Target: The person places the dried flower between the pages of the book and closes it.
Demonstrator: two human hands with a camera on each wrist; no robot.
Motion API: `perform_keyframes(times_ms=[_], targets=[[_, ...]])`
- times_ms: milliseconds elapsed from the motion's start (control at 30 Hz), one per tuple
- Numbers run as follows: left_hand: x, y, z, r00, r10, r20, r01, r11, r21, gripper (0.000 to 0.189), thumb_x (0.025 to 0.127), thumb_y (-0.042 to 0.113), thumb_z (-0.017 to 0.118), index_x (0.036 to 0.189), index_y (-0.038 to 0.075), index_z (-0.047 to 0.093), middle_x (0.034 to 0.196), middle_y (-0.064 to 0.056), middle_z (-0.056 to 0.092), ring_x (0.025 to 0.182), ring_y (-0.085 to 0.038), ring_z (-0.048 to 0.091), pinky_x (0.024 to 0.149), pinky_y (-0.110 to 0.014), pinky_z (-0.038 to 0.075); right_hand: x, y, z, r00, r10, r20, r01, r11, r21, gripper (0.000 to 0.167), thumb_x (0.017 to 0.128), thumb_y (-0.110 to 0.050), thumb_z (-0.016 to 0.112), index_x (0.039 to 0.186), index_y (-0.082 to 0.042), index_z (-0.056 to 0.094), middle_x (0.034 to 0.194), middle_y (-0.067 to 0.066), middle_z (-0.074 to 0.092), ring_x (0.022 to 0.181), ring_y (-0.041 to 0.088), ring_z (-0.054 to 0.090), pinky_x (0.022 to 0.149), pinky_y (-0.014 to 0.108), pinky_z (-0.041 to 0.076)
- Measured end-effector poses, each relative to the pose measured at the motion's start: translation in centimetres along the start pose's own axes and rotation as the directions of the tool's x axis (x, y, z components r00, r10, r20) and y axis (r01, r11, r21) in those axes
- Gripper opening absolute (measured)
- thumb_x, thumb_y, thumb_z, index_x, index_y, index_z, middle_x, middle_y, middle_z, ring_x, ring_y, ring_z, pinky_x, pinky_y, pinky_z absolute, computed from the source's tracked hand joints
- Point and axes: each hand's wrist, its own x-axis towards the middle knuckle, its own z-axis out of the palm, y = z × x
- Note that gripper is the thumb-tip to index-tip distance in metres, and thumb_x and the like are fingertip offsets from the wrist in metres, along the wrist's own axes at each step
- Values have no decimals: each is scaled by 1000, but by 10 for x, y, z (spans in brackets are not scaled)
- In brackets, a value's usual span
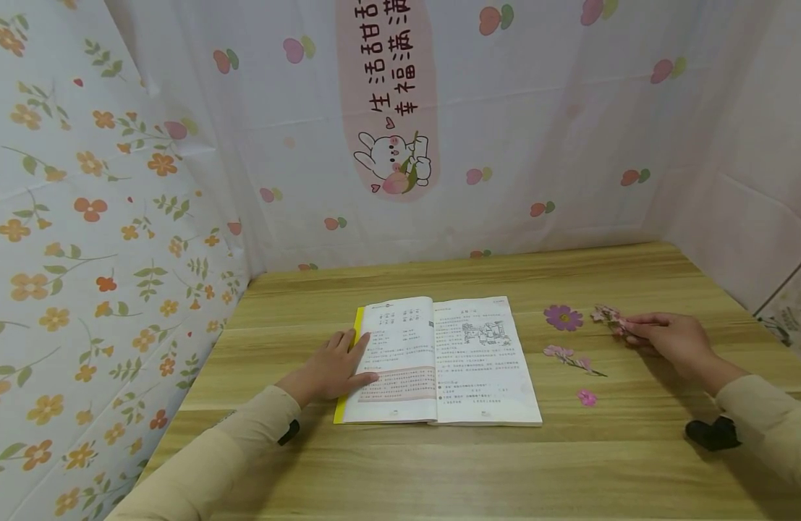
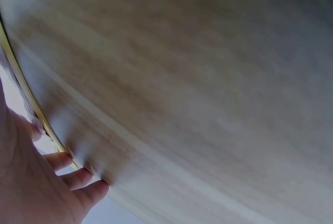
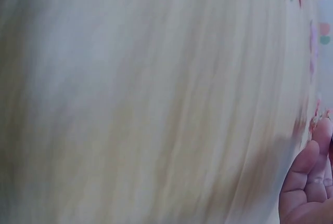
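An open book point(image 1: 485, 391) with printed pages and a yellow cover edge lies on the wooden table. My left hand point(image 1: 335, 365) rests at its left edge, thumb on the page; in the left wrist view, the fingertips of that hand point(image 2: 52, 182) touch the table beside the yellow edge. To the right of the book, my right hand point(image 1: 674, 344) pinches a sprig of small pink flowers point(image 1: 606, 315) between thumb and fingers. Nearby lie a flat purple flower point(image 1: 563, 318), a light pink flower sprig point(image 1: 572, 358) and a small pink blossom point(image 1: 587, 397). The right wrist view shows the right hand point(image 3: 309, 182) only partly.
The wooden table point(image 1: 400, 470) reaches back to a white cloth point(image 1: 537, 145) printed with fruit and a rabbit. Another floral cloth point(image 1: 100, 253) hangs along the left side. Black straps show at both wrists.
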Motion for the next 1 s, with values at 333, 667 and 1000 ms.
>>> perform_keyframes(times_ms=[333,667,1000], targets=[[0,0,1,1000,-11,8,11,1000,-2,87,96,66,36,154,3,23,148,-25,30,134,-40,32,105,-51,33,2,-10,13,1000,29,13,-30,994,106,56,96,-23,64,132,17,45,83,-16,68,78,1,67,69,22,54],[0,-1,3,1000,0,-16,0,1000,6,87,95,66,37,153,3,25,145,-24,33,130,-39,36,104,-50,35,-1,-35,36,996,-15,89,1,989,151,65,99,-24,59,142,17,32,90,-21,64,85,-1,65,78,25,54],[0,-1,3,1000,-9,-6,9,1000,-2,86,96,66,37,154,4,24,148,-24,31,133,-39,33,106,-50,33,-4,-61,73,992,3,129,-24,986,163,55,100,-22,57,141,11,38,101,-6,62,89,4,63,82,27,53]])
